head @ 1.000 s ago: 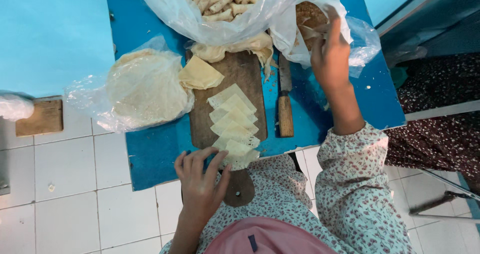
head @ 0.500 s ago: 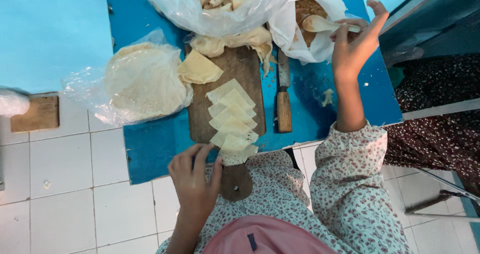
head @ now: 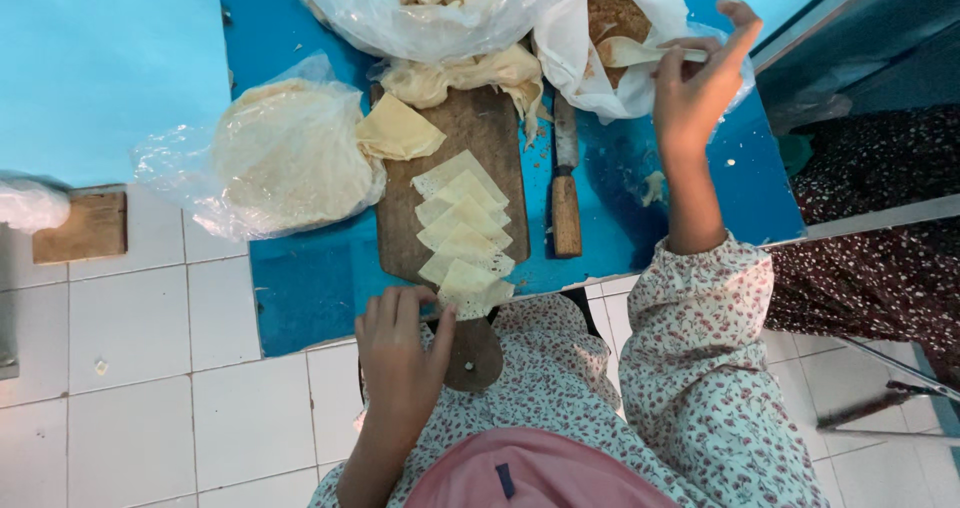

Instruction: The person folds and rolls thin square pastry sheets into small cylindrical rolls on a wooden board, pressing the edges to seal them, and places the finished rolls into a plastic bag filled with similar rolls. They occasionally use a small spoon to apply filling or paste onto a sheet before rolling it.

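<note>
Right hand: our right hand (head: pixel 690 93) has come up from the bag since a second ago — it now holds a spoon (head: pixel 640 53) pinched between thumb and fingers, forefinger lifted free.
Spoon: its bowl lies over the brown filling (head: pixel 612 16), just left of the grip; whether it carries any we cannot tell.
Filling bag: the white bag (head: pixel 575 63) sits open under the spoon.
Left hand: our left hand (head: pixel 398 353) holds nothing; fingers loosely spread, the fingertips touch the nearest wrapper (head: pixel 470 286) at the board's near end. It has barely shifted.
Wrappers: a row of pale squares overlaps along the board (head: pixel 490 138), running away from the left hand toward a folded sheet (head: pixel 398 130).
Beside the row: a knife (head: pixel 566 193) lies just right of the board, between the two hands.
Meaning: we judge the spoon is loaded or loading — the held wrapper looks ready to take filling.
</note>
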